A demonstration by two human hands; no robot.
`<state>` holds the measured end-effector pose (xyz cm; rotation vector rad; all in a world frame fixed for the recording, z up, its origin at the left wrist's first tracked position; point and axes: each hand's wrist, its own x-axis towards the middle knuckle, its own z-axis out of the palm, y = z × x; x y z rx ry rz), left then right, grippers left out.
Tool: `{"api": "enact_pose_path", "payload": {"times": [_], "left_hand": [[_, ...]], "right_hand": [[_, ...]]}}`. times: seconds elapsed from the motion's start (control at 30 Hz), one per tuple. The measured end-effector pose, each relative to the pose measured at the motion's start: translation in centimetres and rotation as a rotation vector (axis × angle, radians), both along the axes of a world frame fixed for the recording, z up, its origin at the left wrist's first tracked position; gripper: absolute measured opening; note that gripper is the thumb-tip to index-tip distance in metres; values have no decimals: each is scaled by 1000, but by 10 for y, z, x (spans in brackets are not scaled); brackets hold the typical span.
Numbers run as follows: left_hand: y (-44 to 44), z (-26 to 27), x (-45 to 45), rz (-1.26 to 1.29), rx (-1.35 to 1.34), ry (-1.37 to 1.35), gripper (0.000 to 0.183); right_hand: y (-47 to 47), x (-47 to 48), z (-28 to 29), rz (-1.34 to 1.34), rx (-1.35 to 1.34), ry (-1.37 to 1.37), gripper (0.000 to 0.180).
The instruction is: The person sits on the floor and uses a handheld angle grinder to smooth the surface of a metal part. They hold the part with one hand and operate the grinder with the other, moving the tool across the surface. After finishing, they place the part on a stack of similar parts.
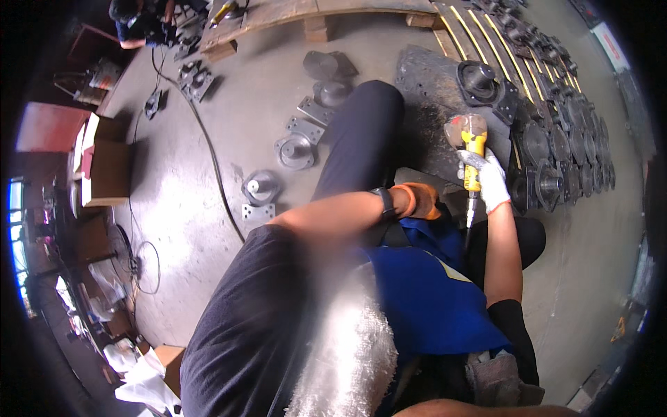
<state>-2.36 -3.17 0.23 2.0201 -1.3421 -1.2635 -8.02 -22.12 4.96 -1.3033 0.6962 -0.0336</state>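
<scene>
My right hand [492, 177], in a white glove, grips a yellow pneumatic grinder [473, 156]. The tool's head, with a guard, lies over the dark, scuffed sheet [432, 78] on the floor. From its lower end a metal coupling [471, 206] leads into a dark hose. My left hand [421, 200] wears an orange glove and is curled beside the blue apron [427, 297]; whether anything is inside its fingers is hidden. Beyond the grinder, a flanged metal part with a round boss [477, 78] rests at the sheet's far right.
Several flanged metal parts [295, 151] lie on the floor to the left. Rows of similar parts [578, 143] stand at right, near yellow-edged slats [500, 47]. A hose [206, 135] crosses the floor. Further out are a wooden pallet [271, 21], a cardboard box [107, 172] and another person [143, 26].
</scene>
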Motion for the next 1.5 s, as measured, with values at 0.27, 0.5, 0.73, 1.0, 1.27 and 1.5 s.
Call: {"api": "enact_pose_path", "payload": {"times": [0.27,0.5,0.73,1.0,1.27,1.5], "left_hand": [[3,34,7,-74,37,-24,50],[15,50,12,-29,33,9,55],[7,37,7,-41,11,20,58],[5,31,6,-62,9,28,56],[11,47,10,-51,35,40,56],[11,32,10,93,-212,110,43]], "right_hand": [[8,5,1,-57,-77,20,34],[0,6,-8,-11,-39,45,32],[-1,4,-12,-41,16,20,32],[-1,2,-11,-41,4,25,33],[4,2,-2,-25,42,11,32],[4,4,-2,-17,32,16,29]]}}
